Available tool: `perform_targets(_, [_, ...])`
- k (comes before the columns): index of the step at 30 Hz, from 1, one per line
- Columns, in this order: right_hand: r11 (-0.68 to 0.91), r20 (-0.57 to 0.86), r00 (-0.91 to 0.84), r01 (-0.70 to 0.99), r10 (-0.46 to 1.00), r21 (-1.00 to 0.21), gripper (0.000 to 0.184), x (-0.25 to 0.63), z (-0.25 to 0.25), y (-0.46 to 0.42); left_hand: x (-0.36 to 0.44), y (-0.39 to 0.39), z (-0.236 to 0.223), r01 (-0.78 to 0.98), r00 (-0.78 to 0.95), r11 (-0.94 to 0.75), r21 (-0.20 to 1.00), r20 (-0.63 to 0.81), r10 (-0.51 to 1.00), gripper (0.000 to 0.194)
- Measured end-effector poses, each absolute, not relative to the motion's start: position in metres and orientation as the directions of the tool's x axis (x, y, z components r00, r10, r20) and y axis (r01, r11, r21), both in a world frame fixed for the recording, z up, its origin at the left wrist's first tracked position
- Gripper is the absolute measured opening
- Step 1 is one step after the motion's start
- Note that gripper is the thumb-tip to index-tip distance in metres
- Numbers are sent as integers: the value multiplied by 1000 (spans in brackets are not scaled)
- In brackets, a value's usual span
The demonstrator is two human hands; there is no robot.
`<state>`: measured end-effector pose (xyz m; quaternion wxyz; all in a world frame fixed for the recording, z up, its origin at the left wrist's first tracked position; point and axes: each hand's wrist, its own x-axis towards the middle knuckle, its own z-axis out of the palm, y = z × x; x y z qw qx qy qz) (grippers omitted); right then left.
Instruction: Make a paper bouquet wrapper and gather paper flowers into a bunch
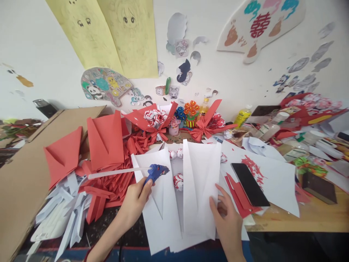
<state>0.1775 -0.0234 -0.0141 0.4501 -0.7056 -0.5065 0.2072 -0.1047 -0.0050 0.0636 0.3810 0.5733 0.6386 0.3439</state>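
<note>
My left hand [136, 202] grips a blue hot glue gun [157, 172] with a long glue stick [117, 172] poking out of its back. The gun sits above a folded white paper [160, 214], its nozzle pointing right. With thumb and fingers, my right hand [226, 214] holds the right edge of another folded white paper [200, 189]. Between the two papers lies a red-and-white paper flower [178, 181]; smaller paper balls [176, 153] show behind it.
Folded red paper strips [117, 185] and white strips [73, 214] are heaped at left, beside red folded sheets [105, 141]. To the right lie a black phone [250, 184] and red paper scraps [253, 169]. Wrapped paper bouquets [155, 122] stand against the wall.
</note>
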Motion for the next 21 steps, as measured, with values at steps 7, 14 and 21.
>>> perform_targets(7, [-83, 139, 417, 471, 898, -878, 55, 176, -14, -33, -107, -33, 59, 470, 12, 128, 873, -151, 988, 47])
perform_targets(14, [-86, 124, 438, 431, 890, -898, 57, 174, -13, -42, -111, -57, 63, 489, 107, 118, 864, -194, 975, 46])
perform_targets(21, [-68, 124, 435, 400, 892, -914, 57, 172, -11, -52, -108, -81, 67, 566, 149, 80, 820, -198, 969, 44])
